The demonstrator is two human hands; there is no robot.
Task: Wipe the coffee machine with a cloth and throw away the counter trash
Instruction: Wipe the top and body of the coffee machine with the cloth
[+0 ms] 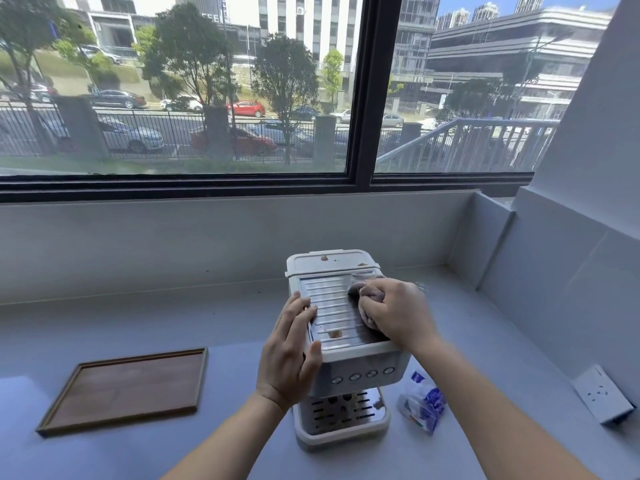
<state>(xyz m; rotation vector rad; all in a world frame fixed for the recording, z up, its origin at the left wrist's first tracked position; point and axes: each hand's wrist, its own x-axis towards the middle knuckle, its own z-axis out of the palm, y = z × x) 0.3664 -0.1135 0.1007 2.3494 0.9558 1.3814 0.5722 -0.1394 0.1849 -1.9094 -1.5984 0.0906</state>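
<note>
The white coffee machine [360, 372] stands on the grey bench [138, 317] below the window [207, 81], its front with the row of round buttons turned toward the person. The left hand [289, 355] lies flat against the machine's left upper edge, with the fingers stretched out onto the ribbed metal top and the thumb against the front rim, grasping nothing. The right hand [398, 317] is clenched around a bunched pinkish-grey cloth [367, 292] and presses it onto the right side of that metal top. A small brown speck [335, 334] sits on the plate near its front edge, and a couple more dot the white lid behind. A crumpled clear wrapper [420, 405] with blue print lies on the bench just right of the machine's base. A shallow wooden tray [124, 389] rests well to the left. A white wall socket [602, 393] is on the right.
</note>
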